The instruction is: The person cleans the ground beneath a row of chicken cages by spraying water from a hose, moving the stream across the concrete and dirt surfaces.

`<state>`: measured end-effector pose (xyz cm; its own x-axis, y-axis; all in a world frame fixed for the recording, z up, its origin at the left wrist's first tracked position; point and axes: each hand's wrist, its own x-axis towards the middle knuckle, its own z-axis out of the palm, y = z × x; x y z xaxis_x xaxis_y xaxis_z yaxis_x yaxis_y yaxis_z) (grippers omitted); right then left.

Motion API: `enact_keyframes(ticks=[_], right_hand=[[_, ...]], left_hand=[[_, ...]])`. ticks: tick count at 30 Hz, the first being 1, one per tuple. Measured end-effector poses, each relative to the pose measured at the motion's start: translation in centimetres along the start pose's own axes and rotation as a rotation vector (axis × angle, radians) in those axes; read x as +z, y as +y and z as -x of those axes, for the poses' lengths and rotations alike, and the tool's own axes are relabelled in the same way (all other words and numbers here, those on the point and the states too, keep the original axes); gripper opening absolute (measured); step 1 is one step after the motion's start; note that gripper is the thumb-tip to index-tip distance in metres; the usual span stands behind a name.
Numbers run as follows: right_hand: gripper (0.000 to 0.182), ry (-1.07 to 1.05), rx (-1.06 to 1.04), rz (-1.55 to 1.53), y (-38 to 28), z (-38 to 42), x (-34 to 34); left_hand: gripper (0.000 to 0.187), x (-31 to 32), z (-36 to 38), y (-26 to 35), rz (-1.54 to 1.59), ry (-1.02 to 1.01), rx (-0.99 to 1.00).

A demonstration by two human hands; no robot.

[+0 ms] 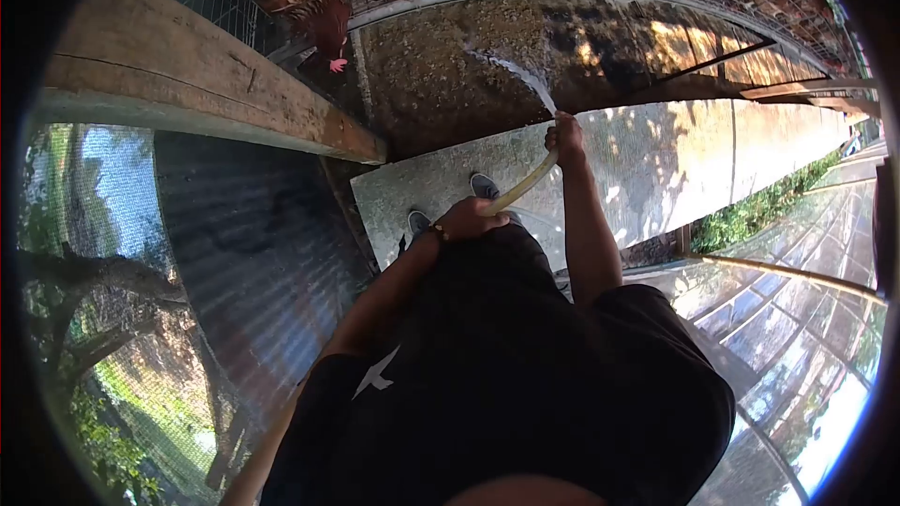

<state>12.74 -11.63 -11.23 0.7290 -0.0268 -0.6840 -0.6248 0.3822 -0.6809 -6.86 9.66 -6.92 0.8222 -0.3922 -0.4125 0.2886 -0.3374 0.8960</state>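
Observation:
A pale yellow hose (521, 189) runs between my two hands, bending upward to the right. Near its outlet, my right hand (565, 138) is closed around it, with the arm stretched forward. Lower down, close to my waist, my left hand (469, 219) grips the same hose. Water (527, 78) shoots from the end past my right hand and arcs to the left. It falls on the dark, wet, littered ground (441, 66) below the cages. The rest of the hose behind my left hand is hidden by my body.
Brown hens (323, 23) stand in wire cages (412, 5) along the top, some heads poking out. I stand on a concrete walkway (647, 164). A thick wooden beam (206, 75) crosses the upper left, above a corrugated sheet (253, 234). Netting (806, 290) lines the right side.

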Motion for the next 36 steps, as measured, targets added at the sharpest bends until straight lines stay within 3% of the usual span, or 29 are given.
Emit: enact_keyframes(ticks=[2, 8, 12, 17, 24, 36], right_hand=[[0.012, 0.082, 0.050, -0.040, 2.5, 1.4, 0.1], [0.018, 0.203, 0.031, -0.019, 8.7, 3.8, -2.5], [0.026, 0.261, -0.006, -0.069, 11.7, 6.2, -3.0], [0.020, 0.299, 0.016, 0.208, 14.7, 6.1, -2.8], [0.008, 0.223, -0.044, 0.206, 17.5, 5.2, -2.7], [0.016, 0.265, 0.001, 0.204, 18.9, 6.2, -3.1]], left_hand=[[0.046, 0.1, 1.5, -2.2, 0.019, -0.031, 0.026], [0.046, 0.7, 4.9, -4.8, -0.101, -0.232, -0.165], [0.050, 0.8, 6.7, -5.8, -0.126, -0.272, -0.144], [0.050, -0.4, 8.4, -6.0, -0.021, -0.348, -0.162], [0.048, -0.1, 8.8, -9.6, -0.014, -0.348, -0.188], [0.054, -0.8, 9.5, -9.6, -0.119, -0.340, -0.144]])
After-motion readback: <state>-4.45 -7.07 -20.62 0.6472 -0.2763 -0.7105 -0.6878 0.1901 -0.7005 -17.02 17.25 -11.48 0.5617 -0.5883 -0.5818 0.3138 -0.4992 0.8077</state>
